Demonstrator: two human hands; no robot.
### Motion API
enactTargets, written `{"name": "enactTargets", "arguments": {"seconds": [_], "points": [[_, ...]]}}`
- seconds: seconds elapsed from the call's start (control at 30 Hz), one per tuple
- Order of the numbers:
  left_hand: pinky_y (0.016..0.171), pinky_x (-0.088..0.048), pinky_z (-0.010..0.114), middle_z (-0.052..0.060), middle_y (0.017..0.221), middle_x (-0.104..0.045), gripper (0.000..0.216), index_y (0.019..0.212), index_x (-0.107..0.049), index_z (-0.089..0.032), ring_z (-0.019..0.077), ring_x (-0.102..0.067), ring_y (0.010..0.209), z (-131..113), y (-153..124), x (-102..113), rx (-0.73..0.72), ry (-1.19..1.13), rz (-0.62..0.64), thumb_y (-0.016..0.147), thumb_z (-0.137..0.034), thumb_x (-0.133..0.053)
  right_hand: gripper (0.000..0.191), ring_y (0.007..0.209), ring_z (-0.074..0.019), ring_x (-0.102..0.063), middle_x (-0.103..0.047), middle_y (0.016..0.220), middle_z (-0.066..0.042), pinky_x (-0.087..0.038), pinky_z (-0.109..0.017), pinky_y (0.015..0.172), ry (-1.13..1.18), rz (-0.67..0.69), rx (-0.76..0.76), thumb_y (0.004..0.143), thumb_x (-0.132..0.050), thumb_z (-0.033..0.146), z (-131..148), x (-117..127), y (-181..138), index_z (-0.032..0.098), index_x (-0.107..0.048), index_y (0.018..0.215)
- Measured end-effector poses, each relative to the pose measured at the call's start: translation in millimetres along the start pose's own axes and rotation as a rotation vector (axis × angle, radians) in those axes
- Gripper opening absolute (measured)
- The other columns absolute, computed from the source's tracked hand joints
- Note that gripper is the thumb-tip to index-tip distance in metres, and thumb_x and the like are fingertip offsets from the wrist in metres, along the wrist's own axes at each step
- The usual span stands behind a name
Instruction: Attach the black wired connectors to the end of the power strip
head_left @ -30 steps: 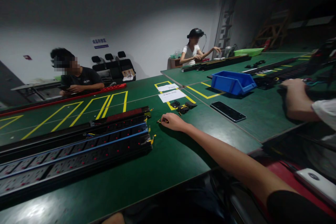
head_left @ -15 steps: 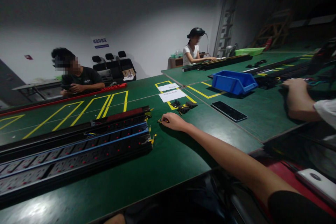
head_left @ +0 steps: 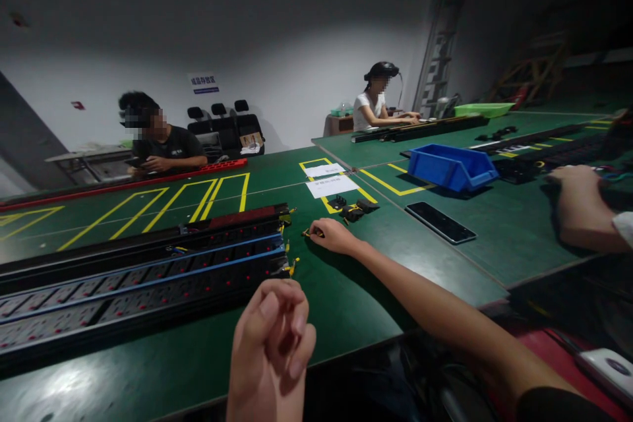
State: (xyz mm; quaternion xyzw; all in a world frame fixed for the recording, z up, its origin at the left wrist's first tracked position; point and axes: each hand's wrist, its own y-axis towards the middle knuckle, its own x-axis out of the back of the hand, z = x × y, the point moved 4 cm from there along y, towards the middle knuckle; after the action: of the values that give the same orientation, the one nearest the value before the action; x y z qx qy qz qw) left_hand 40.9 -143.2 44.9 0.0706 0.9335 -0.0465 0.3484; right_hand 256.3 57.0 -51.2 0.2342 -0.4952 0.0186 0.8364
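Observation:
My right hand [head_left: 337,236] is stretched out over the green table [head_left: 346,297], its fingers closed on a small yellow and black part [head_left: 310,233]. That part lies just right of the end of a stack of long black power strips [head_left: 148,277]. My left hand [head_left: 273,343] is raised near the table's front edge. Its fingers are curled into a loose fist, and nothing shows in them. A few small black parts [head_left: 352,210] lie just beyond my right hand.
White paper sheets [head_left: 330,184] lie in a yellow-taped box. A black phone [head_left: 440,221] and a blue bin [head_left: 452,167] sit to the right. Another person's arm [head_left: 581,211] rests at the far right. Two people sit at the far side. A red strip [head_left: 123,184] lies far left.
My left hand has come up into view at the bottom, fingers curled. My right hand stays on the small part. The view has shifted slightly.

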Motion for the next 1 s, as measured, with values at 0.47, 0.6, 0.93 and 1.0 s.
{"name": "enactTargets", "arguments": {"seconds": [0.47,0.6,0.93,1.0], "points": [[0.042,-0.023,0.014,-0.002,0.072,-0.051,0.036,0.082,-0.069,-0.013,0.0033,-0.028,0.054,9,12,-7,0.028,0.086,-0.064,0.074,-0.044,-0.085,0.005,0.078,-0.0154,-0.06,-0.07,0.086,-0.004,-0.039,-0.025,0.071,0.048,-0.009,-0.004,0.089,-0.066,0.019,-5,-6,-1,0.018,-0.071,0.089],[0.042,-0.025,0.013,0.0,0.075,-0.054,0.038,0.08,-0.073,-0.012,0.0034,-0.03,0.056,12,15,-3,0.017,0.098,-0.1,0.068,-0.044,-0.089,0.005,0.078,-0.0155,-0.06,-0.07,0.085,-0.004,-0.039,-0.025,0.07,0.053,-0.004,-0.002,0.088,-0.066,0.018,-6,-7,0,0.018,-0.071,0.089],[0.041,-0.026,0.012,0.002,0.079,-0.061,0.038,0.081,-0.076,-0.012,0.0028,-0.031,0.057,19,25,6,0.001,0.094,-0.145,0.063,-0.041,-0.093,0.006,0.075,-0.0145,-0.058,-0.068,0.083,-0.003,-0.037,-0.025,0.068,0.034,-0.016,0.01,0.089,-0.066,0.021,-8,-6,-1,0.017,-0.071,0.09],[0.041,-0.026,0.012,0.002,0.081,-0.063,0.039,0.081,-0.077,-0.012,0.0025,-0.031,0.056,20,26,7,0.007,0.079,-0.151,0.062,-0.041,-0.093,0.006,0.074,-0.0143,-0.057,-0.068,0.083,-0.003,-0.037,-0.025,0.068,0.034,-0.015,0.009,0.089,-0.066,0.021,-8,-7,-1,0.017,-0.07,0.09]]}}
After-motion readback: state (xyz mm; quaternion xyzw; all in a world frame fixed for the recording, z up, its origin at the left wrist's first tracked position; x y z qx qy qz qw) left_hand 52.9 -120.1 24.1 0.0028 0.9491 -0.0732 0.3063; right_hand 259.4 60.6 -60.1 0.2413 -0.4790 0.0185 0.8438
